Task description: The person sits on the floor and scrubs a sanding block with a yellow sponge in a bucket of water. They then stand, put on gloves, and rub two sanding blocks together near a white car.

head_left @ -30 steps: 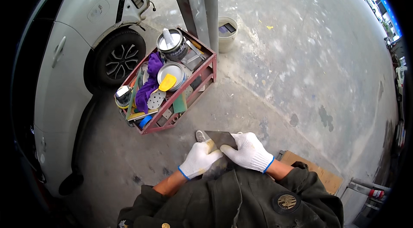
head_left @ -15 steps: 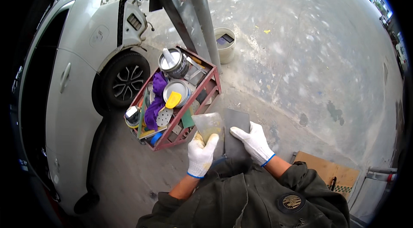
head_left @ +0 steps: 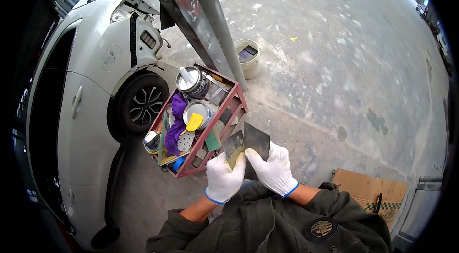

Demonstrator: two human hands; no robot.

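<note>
In front of my body, both hands wear white knit gloves with blue cuffs. My left hand (head_left: pixel 223 177) is closed on a thin, flat putty spreader (head_left: pixel 234 146), grey with yellowish residue on its face. My right hand (head_left: pixel 274 170) grips a darker flat putty spreader (head_left: pixel 257 139), its thumb lying across the face. The two plates stand side by side, tilted, with their near edges very close. Whether they touch I cannot tell. Gloved fingers behind the plates are hidden.
Ahead left stands a red metal cart (head_left: pixel 233 102) with cans (head_left: pixel 198 114), a purple cloth (head_left: pixel 176 126) and a yellow scraper (head_left: pixel 194 122). A silver car (head_left: pixel 91 109) fills the left. Beyond are a steel post (head_left: pixel 210 28) and a white bucket (head_left: pixel 251 68); cardboard (head_left: pixel 356 186) lies right.
My hands have come closer together, and both plates have turned, the left one now showing a darker, narrower face. The view has shifted slightly, so cart and car sit lower.
</note>
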